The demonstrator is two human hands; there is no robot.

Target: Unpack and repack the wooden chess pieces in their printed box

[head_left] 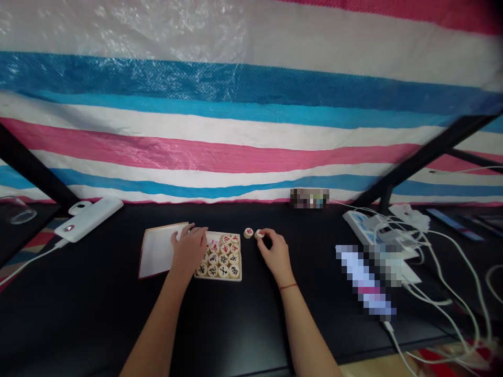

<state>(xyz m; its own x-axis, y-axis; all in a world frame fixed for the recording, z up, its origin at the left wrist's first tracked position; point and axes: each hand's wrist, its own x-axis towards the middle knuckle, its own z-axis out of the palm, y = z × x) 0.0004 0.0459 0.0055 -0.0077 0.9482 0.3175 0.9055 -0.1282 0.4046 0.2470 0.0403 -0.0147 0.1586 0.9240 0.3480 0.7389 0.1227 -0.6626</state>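
A white box (240,264) of round Chinese chess pieces lies on the black table, its pieces in rows with red or black characters. Its lid (155,254) rests open at the left, white inside. My left hand (188,251) lies across the lid edge and the box's left side, fingers stretched out, covering some pieces. Right of the box, my right hand (275,254) pinches a red-lettered chess piece (259,234) at the table top, between thumb and forefinger. Another red chess piece (248,233) sits just left of it, apart from my fingers.
A white power bank (89,220) with a cable lies at the left. At the right are a blurred-out phone-like object (363,283), a power strip (359,226) and tangled white cables (436,256). A striped plastic sheet (236,125) hangs behind the table, with slanted black bars at both sides.
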